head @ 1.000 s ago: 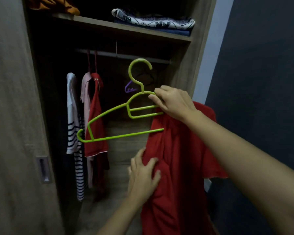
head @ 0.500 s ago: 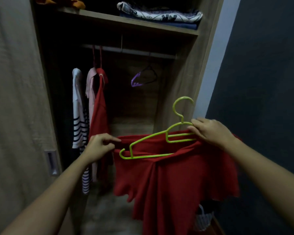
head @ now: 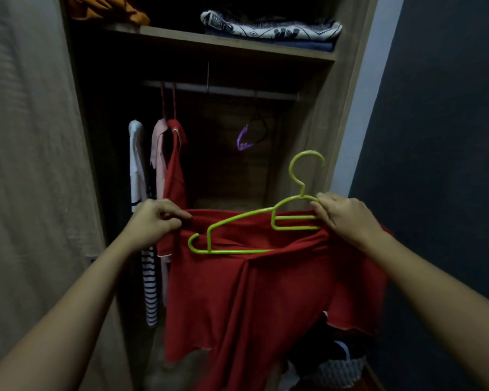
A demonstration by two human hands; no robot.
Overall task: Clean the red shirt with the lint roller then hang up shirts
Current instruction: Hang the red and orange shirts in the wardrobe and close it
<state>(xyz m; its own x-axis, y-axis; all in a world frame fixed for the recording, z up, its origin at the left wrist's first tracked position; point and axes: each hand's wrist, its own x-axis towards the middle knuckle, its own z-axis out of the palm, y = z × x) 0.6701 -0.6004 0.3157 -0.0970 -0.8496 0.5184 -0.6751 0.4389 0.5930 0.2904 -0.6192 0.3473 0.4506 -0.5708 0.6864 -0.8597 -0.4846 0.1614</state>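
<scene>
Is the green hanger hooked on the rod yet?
No: the green hanger is off the rod, hook free, held by the right hand against the red shirt.

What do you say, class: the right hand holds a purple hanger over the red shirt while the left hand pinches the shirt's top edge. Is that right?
Not quite. The head view shows the hanger in the right hand is green, not purple; the purple hanger hangs bare on the rail. The rest stands: it lies over the red shirt, whose top edge the left hand pinches.
</scene>
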